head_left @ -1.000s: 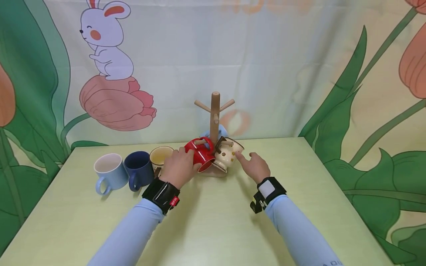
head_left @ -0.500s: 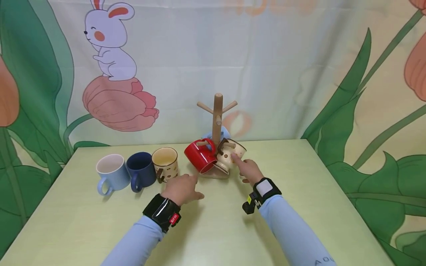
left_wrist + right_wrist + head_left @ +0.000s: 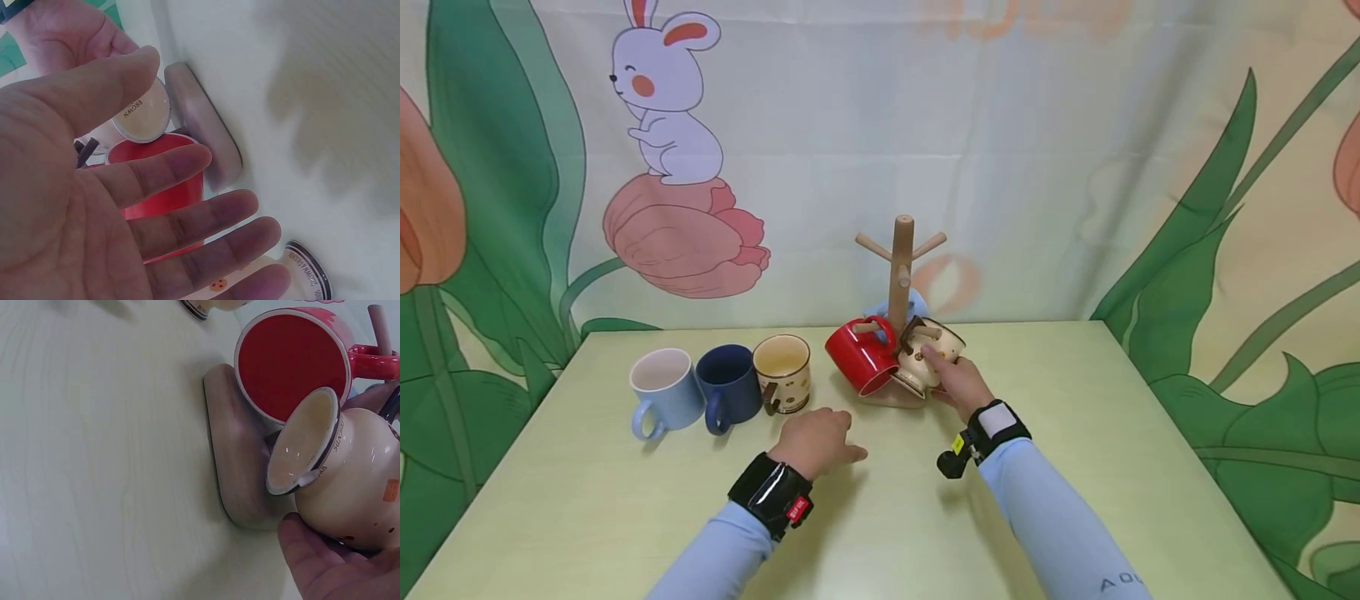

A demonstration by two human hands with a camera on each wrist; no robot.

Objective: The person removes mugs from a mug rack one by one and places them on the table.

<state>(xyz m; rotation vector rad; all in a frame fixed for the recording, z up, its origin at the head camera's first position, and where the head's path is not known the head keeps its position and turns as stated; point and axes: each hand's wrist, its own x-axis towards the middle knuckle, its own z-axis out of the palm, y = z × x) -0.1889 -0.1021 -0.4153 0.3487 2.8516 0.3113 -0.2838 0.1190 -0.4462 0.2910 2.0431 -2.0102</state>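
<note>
A wooden mug tree (image 3: 901,267) stands at the back middle of the table. A red mug (image 3: 861,356) hangs tilted from a low peg on its left, and a cream mug (image 3: 931,354) hangs on its right. My right hand (image 3: 946,372) grips the cream mug (image 3: 356,456), with the thumb (image 3: 315,559) under its belly and a finger behind it. My left hand (image 3: 820,436) hovers low over the table in front of the red mug (image 3: 162,181), its palm (image 3: 81,206) spread, its fingers straight and holding nothing.
Three mugs stand in a row at the left: light blue (image 3: 658,390), dark blue (image 3: 730,383) and cream with dots (image 3: 782,372). Another pale blue mug (image 3: 914,300) hangs behind the post. The tree's round base (image 3: 234,450) sits under the hanging mugs. A painted cloth backs the green table (image 3: 880,517).
My left hand has let go of the red mug and drawn back toward me over the table. My right hand has moved in and closed on the cream mug.
</note>
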